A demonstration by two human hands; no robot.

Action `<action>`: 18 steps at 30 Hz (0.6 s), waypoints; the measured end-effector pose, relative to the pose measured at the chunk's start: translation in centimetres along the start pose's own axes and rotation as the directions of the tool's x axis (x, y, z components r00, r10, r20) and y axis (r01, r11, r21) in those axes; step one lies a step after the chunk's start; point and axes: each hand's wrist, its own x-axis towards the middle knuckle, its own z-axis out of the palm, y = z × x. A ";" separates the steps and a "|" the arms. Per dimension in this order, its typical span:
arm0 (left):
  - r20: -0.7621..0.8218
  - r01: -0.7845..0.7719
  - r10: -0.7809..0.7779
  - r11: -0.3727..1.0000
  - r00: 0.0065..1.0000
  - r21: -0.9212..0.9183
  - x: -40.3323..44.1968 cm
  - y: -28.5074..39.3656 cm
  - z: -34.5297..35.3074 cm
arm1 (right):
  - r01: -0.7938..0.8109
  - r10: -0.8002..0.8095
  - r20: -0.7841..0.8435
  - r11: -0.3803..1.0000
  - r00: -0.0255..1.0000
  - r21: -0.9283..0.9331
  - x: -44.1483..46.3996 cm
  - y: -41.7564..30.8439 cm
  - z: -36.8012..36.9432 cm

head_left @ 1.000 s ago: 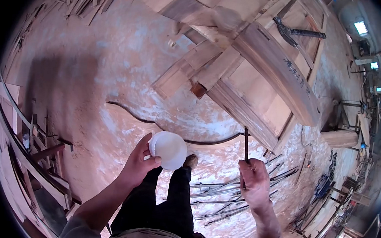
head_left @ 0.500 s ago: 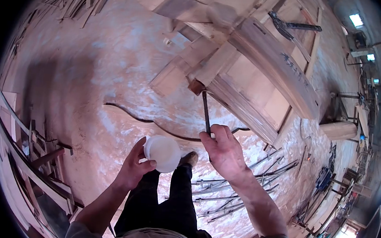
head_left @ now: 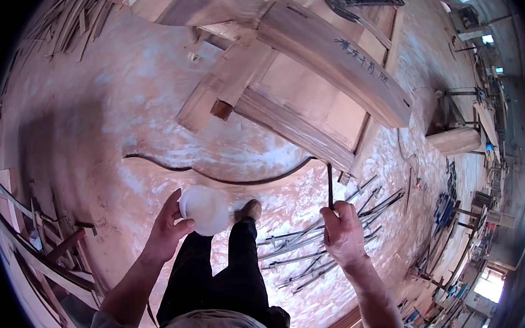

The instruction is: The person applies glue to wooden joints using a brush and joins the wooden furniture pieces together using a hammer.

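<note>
My left hand (head_left: 166, 229) is closed around the rim of a round white plastic tub (head_left: 206, 211) with pale contents. In my right hand (head_left: 346, 237) is a thin dark stick-like tool (head_left: 330, 185), possibly a brush, pointing away from me. Its far tip is at or close to the near right corner of a wooden frame panel (head_left: 290, 128); whether they touch I cannot tell. The panel's near left corner has a reddish-brown square end (head_left: 222, 109).
Across the panel lies a thick wooden beam (head_left: 338, 59) with handwritten marks, a dark hammer-like tool (head_left: 349, 7) beyond it. A curved dark-edged strip (head_left: 230, 180) and several metal bars (head_left: 311, 254) lie on the floor. Wood strips (head_left: 76, 23) are piled far left.
My right hand has moved right and toward me, taking the tool's tip from the panel's left corner to its right one. My left hand still holds the tub. The whole view has shifted.
</note>
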 end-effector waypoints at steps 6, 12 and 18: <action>-0.002 -0.004 0.004 1.000 1.000 0.016 0.3 0.8 0.9 | -0.077 0.089 -0.192 0.995 0.977 0.066 -1.9 -0.3 0.7; 0.024 -0.037 0.037 0.999 0.999 0.007 0.0 1.2 1.5 | 0.013 0.049 -0.274 0.975 0.961 0.222 2.6 -4.1 1.8; 0.019 -0.110 0.109 0.994 0.994 0.029 -0.5 2.8 2.4 | 0.075 0.137 -0.303 0.802 0.943 0.592 1.9 -7.4 -4.1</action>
